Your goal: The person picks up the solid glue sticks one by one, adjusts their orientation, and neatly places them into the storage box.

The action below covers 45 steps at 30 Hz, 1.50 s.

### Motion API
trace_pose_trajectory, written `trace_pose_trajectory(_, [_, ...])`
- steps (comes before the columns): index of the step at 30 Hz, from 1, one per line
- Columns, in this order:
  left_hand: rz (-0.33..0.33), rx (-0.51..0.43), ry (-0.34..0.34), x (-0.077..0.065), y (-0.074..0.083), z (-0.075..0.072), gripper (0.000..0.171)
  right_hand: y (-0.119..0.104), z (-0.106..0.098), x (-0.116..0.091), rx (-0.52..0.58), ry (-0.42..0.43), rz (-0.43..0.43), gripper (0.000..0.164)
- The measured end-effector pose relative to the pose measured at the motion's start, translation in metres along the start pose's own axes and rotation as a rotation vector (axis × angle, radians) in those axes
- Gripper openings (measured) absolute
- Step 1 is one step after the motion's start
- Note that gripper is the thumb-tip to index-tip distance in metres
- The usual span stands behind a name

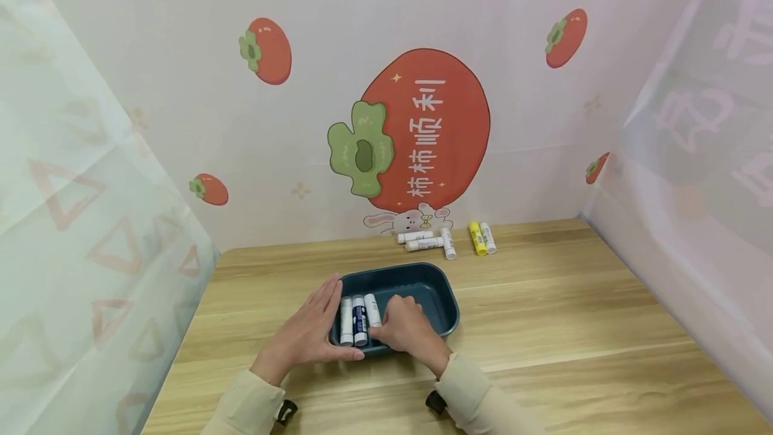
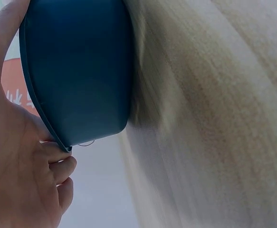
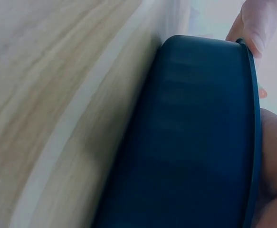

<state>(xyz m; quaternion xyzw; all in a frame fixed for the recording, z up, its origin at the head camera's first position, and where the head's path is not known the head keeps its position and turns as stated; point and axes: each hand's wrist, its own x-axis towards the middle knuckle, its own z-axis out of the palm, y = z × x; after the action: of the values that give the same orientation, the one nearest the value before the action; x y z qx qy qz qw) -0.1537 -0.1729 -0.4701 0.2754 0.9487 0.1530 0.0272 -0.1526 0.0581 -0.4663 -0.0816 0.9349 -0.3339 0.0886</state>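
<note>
A dark blue-green tray (image 1: pixel 423 272) stands on the table with several glue sticks in its left end. My left hand (image 1: pixel 311 327) lies against that end, its fingers along the left side and its thumb by the near rim; the left wrist view shows the tray's outer wall (image 2: pixel 81 71) beside it. Inside the tray, a white glue stick (image 1: pixel 347 321) and a dark-labelled glue stick (image 1: pixel 359 321) lie side by side. My right hand (image 1: pixel 407 324), fingers curled, pinches the near end of another white glue stick (image 1: pixel 372 309) beside them.
Behind the tray lie loose white glue sticks (image 1: pixel 425 244), and farther right a yellow glue stick (image 1: pixel 478 239) touches a white one (image 1: pixel 488 238). The wooden table (image 1: pixel 543 327) meets a printed cloth backdrop (image 1: pixel 302 119) at its far edge.
</note>
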Motion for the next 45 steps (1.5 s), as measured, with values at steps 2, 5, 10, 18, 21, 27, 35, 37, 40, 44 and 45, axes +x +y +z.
trace_pose_trajectory(2, [-0.001,-0.003,-0.004,-0.001,0.001,0.0,0.137,-0.001,0.001,0.001,-0.005,-0.024,0.009,0.04])
trace_pose_trajectory(5, [-0.002,-0.007,-0.01,-0.002,0.001,0.002,0.137,-0.001,0.002,0.001,-0.017,-0.054,0.026,0.036])
trace_pose_trajectory(10, [-0.003,-0.014,-0.015,-0.002,0.0,0.002,0.136,0.0,0.002,0.002,0.002,-0.078,-0.006,0.033])
trace_pose_trajectory(18, [-0.003,-0.009,-0.013,-0.001,0.0,-0.001,0.136,0.005,-0.002,0.005,0.002,-0.125,-0.05,0.035])
trace_pose_trajectory(21, [-0.007,-0.008,-0.009,-0.002,0.001,-0.001,0.136,0.008,-0.007,0.003,-0.001,-0.135,-0.076,0.033])
trace_pose_trajectory(27, [-0.028,-0.005,-0.008,-0.002,0.002,-0.001,0.137,0.013,-0.029,0.0,0.002,-0.076,-0.145,0.021])
trace_pose_trajectory(35, [-0.028,0.017,-0.006,-0.001,0.0,0.0,0.139,0.025,-0.076,0.003,0.006,0.06,-0.147,0.019])
trace_pose_trajectory(37, [-0.021,0.026,0.004,-0.001,-0.001,0.0,0.139,0.029,-0.089,0.006,0.008,0.091,-0.119,0.019])
trace_pose_trajectory(40, [-0.015,0.041,0.009,0.0,-0.001,0.0,0.138,0.039,-0.108,0.013,0.001,0.132,-0.089,0.02])
trace_pose_trajectory(44, [0.003,0.058,0.017,0.001,-0.001,0.0,0.137,0.055,-0.131,0.023,-0.038,0.174,-0.086,0.021])
trace_pose_trajectory(45, [0.006,0.062,0.017,0.001,0.0,0.0,0.137,0.06,-0.136,0.026,-0.054,0.186,-0.091,0.022])
